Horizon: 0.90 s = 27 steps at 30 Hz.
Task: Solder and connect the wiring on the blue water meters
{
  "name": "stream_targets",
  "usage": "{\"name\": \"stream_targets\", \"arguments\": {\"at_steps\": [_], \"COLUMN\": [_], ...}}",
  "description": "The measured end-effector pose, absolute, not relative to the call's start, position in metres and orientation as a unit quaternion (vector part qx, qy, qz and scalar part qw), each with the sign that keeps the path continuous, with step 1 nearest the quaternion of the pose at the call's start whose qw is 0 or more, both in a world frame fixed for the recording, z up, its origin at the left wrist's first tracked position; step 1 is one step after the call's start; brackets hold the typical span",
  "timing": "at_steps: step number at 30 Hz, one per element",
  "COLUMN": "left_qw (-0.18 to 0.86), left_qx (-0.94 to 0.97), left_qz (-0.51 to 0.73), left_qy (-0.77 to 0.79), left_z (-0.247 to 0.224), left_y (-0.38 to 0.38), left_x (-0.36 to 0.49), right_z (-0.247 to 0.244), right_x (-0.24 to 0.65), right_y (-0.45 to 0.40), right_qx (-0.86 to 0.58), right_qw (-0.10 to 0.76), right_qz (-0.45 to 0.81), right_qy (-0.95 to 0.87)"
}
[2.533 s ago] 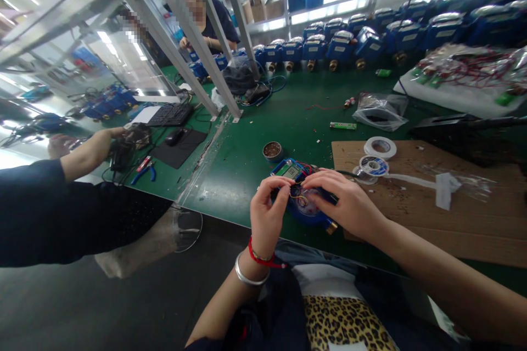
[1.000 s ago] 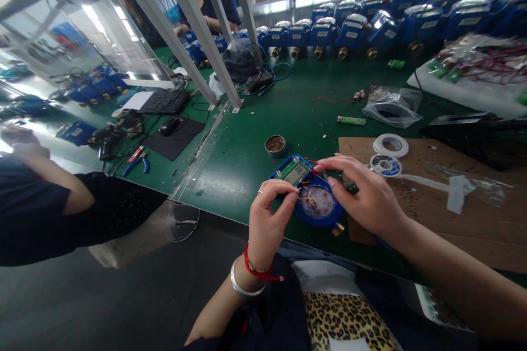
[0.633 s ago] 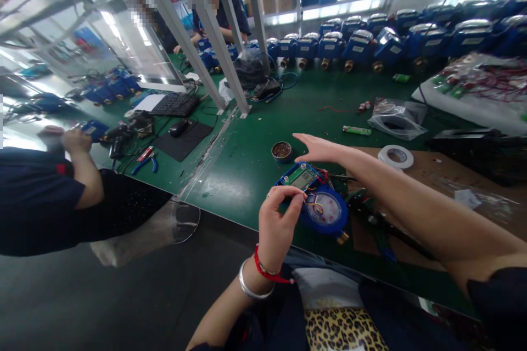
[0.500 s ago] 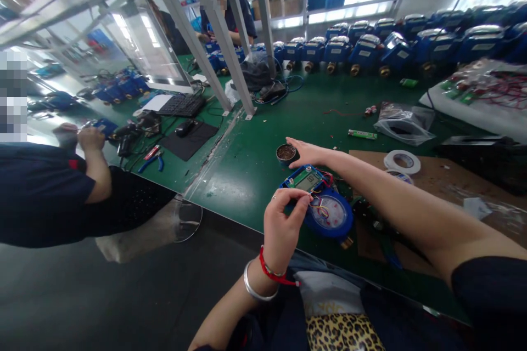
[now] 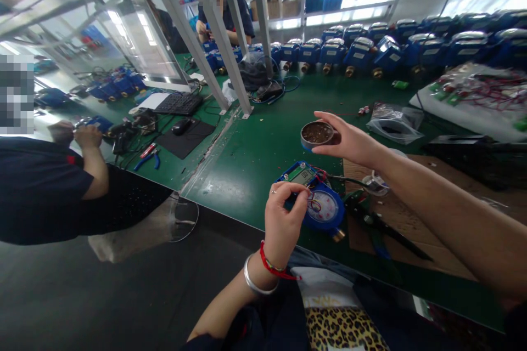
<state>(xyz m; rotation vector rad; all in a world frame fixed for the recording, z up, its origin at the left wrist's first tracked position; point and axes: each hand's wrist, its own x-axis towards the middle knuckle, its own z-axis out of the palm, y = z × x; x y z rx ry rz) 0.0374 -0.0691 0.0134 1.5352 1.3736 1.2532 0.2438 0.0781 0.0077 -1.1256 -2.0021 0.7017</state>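
Note:
My right hand (image 5: 349,140) grips a small round tin (image 5: 317,133) with brown, grainy contents, held up above the green table. Below it lies a blue meter (image 5: 328,211) with a round clear dial, a small display (image 5: 303,176) and a brass fitting at its lower end. My left hand (image 5: 288,211) pinches the thin coloured wires (image 5: 315,204) over the meter between thumb and forefinger. A black-handled tool with a cable (image 5: 370,219) rests right of the meter.
Rows of blue meters (image 5: 358,52) line the back. Brown cardboard (image 5: 411,203) lies at right, near a plastic bag (image 5: 395,120) and wires on white foam (image 5: 473,101). A metal post (image 5: 247,88) stands left of centre. Another person's hand (image 5: 88,137) works at far left.
My right hand has closed on the tin and moved it right, up off the table. The black tool's cable now shows beside the meter. My left hand still pinches the wires.

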Motion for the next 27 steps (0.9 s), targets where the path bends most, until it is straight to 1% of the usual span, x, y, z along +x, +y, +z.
{"name": "stream_targets", "arguments": {"at_steps": [4,8,10,16,22,27], "left_qw": [0.347,0.344,0.338,0.352,0.336,0.324], "left_qx": [0.598,0.61,0.609,0.588,0.608,0.617], "left_qz": [0.488,0.487,0.49,0.496,0.5,0.511], "left_qy": [0.534,0.522,0.524,0.533,0.518,0.504], "left_z": [0.015,0.012,0.008,0.001,0.011,0.015], "left_y": [-0.069,-0.068,-0.069,-0.07,-0.068,-0.066], "left_x": [0.041,0.041,0.041,0.041,0.043,0.046], "right_z": [0.032,0.045,0.047,0.046,0.048,0.049], "right_x": [0.263,0.263,0.26,0.252,0.247,0.245], "right_y": [0.025,-0.015,-0.026,-0.035,-0.036,-0.04], "right_qx": [-0.445,-0.443,-0.43,-0.393,-0.36,-0.346], "right_qw": [0.345,0.311,0.298,0.283,0.261,0.238], "right_qz": [0.235,0.137,0.109,0.088,0.079,0.037], "right_qy": [-0.792,-0.829,-0.845,-0.87,-0.892,-0.907]}}
